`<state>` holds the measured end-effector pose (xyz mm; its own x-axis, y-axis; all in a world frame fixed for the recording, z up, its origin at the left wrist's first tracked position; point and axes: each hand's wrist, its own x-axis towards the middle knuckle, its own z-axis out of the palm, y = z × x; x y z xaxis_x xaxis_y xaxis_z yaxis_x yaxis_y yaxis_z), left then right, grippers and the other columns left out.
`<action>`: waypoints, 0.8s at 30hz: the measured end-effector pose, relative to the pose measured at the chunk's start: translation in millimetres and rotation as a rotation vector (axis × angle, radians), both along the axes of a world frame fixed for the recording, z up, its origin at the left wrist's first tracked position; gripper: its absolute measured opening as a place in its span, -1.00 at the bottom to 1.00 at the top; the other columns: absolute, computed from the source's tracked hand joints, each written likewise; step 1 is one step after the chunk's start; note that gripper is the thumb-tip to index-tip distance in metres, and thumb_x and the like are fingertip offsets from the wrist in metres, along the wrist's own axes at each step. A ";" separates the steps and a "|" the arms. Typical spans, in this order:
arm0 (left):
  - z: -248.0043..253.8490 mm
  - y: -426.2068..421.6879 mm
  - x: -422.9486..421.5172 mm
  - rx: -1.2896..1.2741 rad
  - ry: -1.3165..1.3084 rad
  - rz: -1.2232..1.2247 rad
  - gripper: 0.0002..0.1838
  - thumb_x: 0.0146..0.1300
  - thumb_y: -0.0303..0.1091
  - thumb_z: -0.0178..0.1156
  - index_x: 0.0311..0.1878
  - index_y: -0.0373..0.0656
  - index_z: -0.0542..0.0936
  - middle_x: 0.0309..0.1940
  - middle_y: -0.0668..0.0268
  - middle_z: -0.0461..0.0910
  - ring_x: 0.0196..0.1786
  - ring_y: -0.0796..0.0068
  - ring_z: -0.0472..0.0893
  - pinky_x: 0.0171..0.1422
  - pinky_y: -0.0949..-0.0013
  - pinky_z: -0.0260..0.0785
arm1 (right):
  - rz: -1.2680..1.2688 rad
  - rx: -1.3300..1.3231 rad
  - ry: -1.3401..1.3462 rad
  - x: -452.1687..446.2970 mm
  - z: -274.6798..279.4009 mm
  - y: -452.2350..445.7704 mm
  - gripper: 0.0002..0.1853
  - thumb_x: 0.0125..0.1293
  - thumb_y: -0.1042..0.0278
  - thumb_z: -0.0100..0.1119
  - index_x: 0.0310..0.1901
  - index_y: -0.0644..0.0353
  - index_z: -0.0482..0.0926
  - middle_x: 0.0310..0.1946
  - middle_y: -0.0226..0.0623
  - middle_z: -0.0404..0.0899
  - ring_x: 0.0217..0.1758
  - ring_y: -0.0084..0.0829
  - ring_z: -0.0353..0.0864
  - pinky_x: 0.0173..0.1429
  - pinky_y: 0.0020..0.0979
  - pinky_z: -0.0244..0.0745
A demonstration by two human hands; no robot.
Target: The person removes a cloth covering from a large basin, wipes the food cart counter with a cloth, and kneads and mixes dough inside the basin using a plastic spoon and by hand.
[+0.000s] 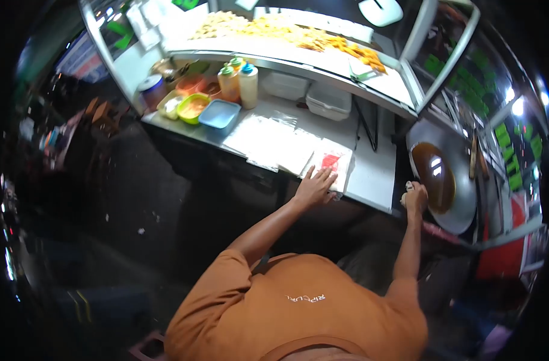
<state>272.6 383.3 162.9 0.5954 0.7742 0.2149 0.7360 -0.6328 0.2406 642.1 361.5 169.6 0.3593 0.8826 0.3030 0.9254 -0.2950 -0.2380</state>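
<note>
My left hand (314,188) lies on a white packet with a red print (330,161) at the front edge of the counter, its fingers spread over the lower part. Beside that packet, to the left, are thin white sheets or bags (295,153). Off to the right, my right hand (416,197) is closed around a crumpled whitish cloth (406,191), near the left rim of a large wok (461,216). Brown oil (434,177) fills the middle of the wok. How the fingers sit around the cloth is partly hidden.
Fried pieces (322,41) lie in the lit glass case (407,108) above the counter. Squeeze bottles (248,87), a blue tub (219,114), a green bowl (192,108) and a lidded clear box (328,101) stand beneath it. Long-handled tools (473,156) lean by the wok.
</note>
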 end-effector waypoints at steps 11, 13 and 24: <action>-162.1 -166.7 -181.2 -0.517 -0.209 0.411 -0.73 0.21 -0.20 0.14 -0.19 -0.19 0.65 0.01 0.03 0.56 0.16 0.05 0.49 0.27 0.08 0.31 | 0.482 0.229 -0.059 -183.9 32.0 54.8 -0.72 0.20 0.27 0.20 -0.05 0.09 0.60 0.09 -0.14 0.51 0.19 -0.15 0.44 0.24 -0.15 0.27; -187.3 -214.8 -233.4 -0.801 -0.036 0.780 -0.61 0.26 -0.08 0.02 -0.26 -0.20 0.68 -0.15 -0.06 0.61 -0.07 -0.05 0.60 0.09 0.01 0.41 | 0.685 0.335 0.137 -226.2 68.6 77.6 -0.88 0.11 0.38 0.30 -0.30 0.13 0.63 -0.13 -0.18 0.62 -0.01 -0.19 0.56 0.05 -0.23 0.39; -333.3 -320.8 -434.4 -1.163 -0.850 1.156 -0.92 0.18 -0.49 0.19 -0.33 -0.29 0.63 -0.53 0.20 0.62 -0.53 0.48 0.59 -0.51 0.35 0.41 | 1.270 0.386 0.126 -568.0 176.0 293.3 -0.73 0.22 0.31 0.17 -0.03 0.08 0.55 -0.39 -0.04 0.61 -0.30 -0.04 0.62 -0.21 -0.12 0.50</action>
<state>-161.7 62.6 -170.4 -0.2457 0.6269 -0.7393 0.0910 0.7742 0.6263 74.2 654.8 345.5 -0.5994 0.4896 0.6333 0.4721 0.8551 -0.2143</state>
